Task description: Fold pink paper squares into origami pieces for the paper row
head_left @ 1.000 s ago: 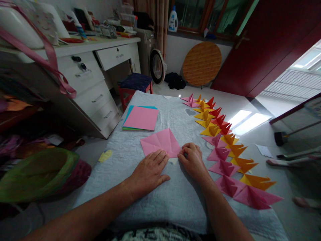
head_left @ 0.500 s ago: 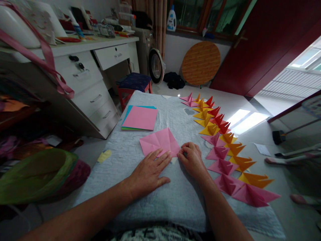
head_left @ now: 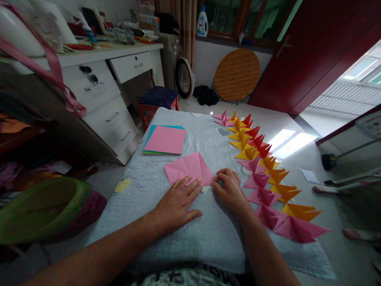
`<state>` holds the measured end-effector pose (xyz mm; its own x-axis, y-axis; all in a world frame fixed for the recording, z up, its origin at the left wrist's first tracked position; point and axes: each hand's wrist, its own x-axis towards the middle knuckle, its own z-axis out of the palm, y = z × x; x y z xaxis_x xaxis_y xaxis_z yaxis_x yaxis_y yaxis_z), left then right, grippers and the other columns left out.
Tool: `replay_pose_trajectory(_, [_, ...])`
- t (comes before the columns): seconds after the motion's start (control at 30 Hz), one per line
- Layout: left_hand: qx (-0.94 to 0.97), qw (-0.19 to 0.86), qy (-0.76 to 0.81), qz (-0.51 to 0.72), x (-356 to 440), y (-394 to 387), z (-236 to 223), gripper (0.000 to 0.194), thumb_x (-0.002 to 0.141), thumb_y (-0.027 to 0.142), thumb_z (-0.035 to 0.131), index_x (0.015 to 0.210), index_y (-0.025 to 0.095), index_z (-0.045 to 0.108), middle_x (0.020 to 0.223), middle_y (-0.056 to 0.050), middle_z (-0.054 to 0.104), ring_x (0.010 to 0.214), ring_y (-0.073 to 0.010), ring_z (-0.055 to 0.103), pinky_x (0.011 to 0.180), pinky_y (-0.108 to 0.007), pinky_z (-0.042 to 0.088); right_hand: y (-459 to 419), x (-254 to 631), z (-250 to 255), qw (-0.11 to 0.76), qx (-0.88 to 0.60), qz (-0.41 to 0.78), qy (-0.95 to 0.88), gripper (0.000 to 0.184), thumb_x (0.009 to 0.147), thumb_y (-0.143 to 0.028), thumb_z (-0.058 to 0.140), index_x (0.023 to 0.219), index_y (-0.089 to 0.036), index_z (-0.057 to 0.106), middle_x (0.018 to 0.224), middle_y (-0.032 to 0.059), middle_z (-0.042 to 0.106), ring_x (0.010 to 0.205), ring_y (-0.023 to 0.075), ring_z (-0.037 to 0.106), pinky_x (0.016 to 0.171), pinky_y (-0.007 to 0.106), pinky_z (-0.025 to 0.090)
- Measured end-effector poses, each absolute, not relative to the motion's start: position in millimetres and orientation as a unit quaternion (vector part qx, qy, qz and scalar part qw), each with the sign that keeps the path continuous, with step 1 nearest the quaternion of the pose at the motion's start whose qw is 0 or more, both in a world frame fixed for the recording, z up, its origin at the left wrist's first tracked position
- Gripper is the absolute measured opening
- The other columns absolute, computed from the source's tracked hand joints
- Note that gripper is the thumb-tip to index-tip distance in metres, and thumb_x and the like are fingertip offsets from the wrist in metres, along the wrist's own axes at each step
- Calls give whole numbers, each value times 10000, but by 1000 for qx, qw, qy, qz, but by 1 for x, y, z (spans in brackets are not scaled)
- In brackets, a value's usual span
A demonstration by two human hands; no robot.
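A creased, partly folded sheet of pink origami paper [head_left: 193, 167] lies on the cloth-covered table in front of me. My left hand [head_left: 178, 203] rests flat over its near edge, fingers stretched out and thumb spread to the side. At the paper's right corner, my right hand [head_left: 229, 190] is curled, with thumb and fingertips pinching the corner. Beyond the paper sits a stack of square coloured sheets [head_left: 166, 140], pink on top with blue and green edges showing below.
Rows of folded paper cranes [head_left: 263, 196] in pink, yellow, orange and red run along the table's right side. A green-lined bin [head_left: 44, 206] stands at the left. Beyond the table are a stool [head_left: 159, 97] and a white desk [head_left: 107, 107].
The whole view has shifted very slightly. My right thumb and fingertips have moved a little at the paper's corner, while my left hand stays flat on the sheet.
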<state>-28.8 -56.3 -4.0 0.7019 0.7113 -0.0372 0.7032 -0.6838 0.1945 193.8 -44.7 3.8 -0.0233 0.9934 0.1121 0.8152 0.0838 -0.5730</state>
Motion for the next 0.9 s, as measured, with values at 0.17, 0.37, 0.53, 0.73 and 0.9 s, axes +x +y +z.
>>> replay_pose_trajectory(0.17, [916, 100, 387, 29, -30, -57, -7, 770, 916, 606, 515, 1565, 278, 263, 1638, -64, 291, 1497, -294, 250, 1199, -466, 219, -46, 187, 5, 253, -646, 180, -698, 45, 813, -238, 670, 770, -228, 682, 1076, 65, 619, 1104, 278, 502, 996, 452, 329])
replay_pose_trajectory(0.37, [911, 105, 397, 32, -30, -57, -11, 806, 903, 601, 546, 1570, 270, 238, 1647, -104, 253, 1511, -287, 229, 1209, -460, 219, -42, 181, 4, 244, -631, 174, -715, 44, 819, -248, 670, 786, -220, 668, 1136, 72, 607, 1147, 274, 482, 1030, 462, 301])
replay_pose_trajectory(0.53, [912, 109, 395, 30, -30, -57, -10, 807, 901, 592, 559, 1573, 296, 226, 1643, -112, 262, 1504, -303, 246, 1195, -480, 240, -40, 178, 6, 218, -632, 181, -721, 95, 851, -225, 626, 766, -213, 666, 1177, 68, 606, 1177, 273, 465, 1040, 471, 279])
replay_pose_trajectory(0.73, [914, 112, 390, 28, -30, -57, -8, 774, 906, 604, 541, 1565, 323, 248, 1647, -93, 258, 1508, -302, 238, 1194, -480, 230, -36, 175, 7, 204, -640, 185, -718, 164, 878, -195, 571, 740, -203, 659, 1176, 72, 617, 1161, 276, 470, 1011, 473, 294])
replay_pose_trajectory(0.9, [912, 116, 392, 18, -30, -56, -9, 792, 914, 607, 525, 1578, 313, 209, 1653, -73, 248, 1515, -294, 219, 1202, -471, 213, -35, 174, 6, 201, -647, 173, -715, 167, 870, -187, 571, 728, -200, 658, 1161, 77, 627, 1146, 281, 480, 993, 465, 309])
